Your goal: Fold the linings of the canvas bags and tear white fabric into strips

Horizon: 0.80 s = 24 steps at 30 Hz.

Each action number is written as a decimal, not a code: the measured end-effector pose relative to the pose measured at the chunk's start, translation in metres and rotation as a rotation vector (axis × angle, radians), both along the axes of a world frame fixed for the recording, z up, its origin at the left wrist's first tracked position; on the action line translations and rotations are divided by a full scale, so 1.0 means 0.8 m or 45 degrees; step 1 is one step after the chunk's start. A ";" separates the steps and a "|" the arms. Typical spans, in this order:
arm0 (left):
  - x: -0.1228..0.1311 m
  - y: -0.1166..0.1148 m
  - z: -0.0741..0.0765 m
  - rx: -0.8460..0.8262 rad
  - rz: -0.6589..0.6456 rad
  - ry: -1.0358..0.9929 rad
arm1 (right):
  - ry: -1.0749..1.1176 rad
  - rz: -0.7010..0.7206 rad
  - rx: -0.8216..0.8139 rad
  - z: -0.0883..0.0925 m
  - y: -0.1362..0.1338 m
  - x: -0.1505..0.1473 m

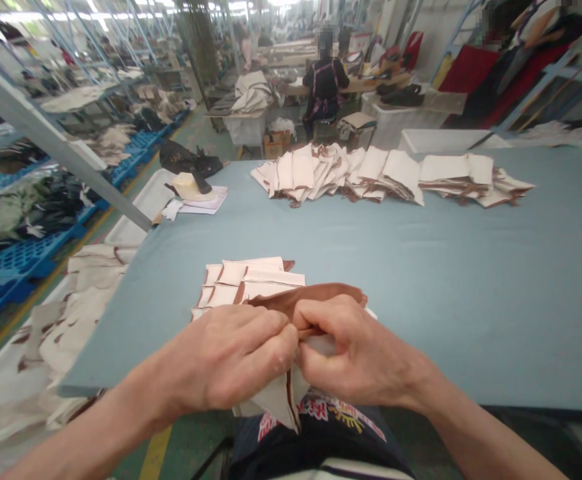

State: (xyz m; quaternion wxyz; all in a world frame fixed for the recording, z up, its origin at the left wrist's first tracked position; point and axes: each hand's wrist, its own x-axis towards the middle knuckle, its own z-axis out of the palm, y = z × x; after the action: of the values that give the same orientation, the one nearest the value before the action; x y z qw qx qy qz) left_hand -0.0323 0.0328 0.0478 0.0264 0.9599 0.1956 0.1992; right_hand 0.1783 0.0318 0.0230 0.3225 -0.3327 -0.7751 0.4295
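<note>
Both my hands meet at the near edge of the blue-green table, closed on one sewn fabric piece with a brown side and a cream side. My left hand wraps over it from the left. From the right, my right hand pinches it between thumb and bent forefinger. The brown part stands up behind my fingers, and a cream flap with a dark seam hangs below them. Just beyond lies a stack of cream pieces with brown edges, partly hidden by my left hand.
Piles of cream pieces line the table's far side. A yellowish iron-like object rests on papers at the far left corner. A slanted metal post and a bin of fabric stand left. A person sits beyond.
</note>
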 end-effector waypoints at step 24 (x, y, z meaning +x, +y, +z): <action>0.002 0.002 -0.032 -0.171 0.046 -0.285 | 0.135 0.273 -0.371 -0.020 0.009 0.024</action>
State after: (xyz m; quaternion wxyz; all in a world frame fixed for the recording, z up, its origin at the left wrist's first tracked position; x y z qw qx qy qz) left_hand -0.0308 0.0345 0.0225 0.1088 0.9240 0.2216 0.2920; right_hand 0.1978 0.0388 0.0072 0.2638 -0.2683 -0.7176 0.5861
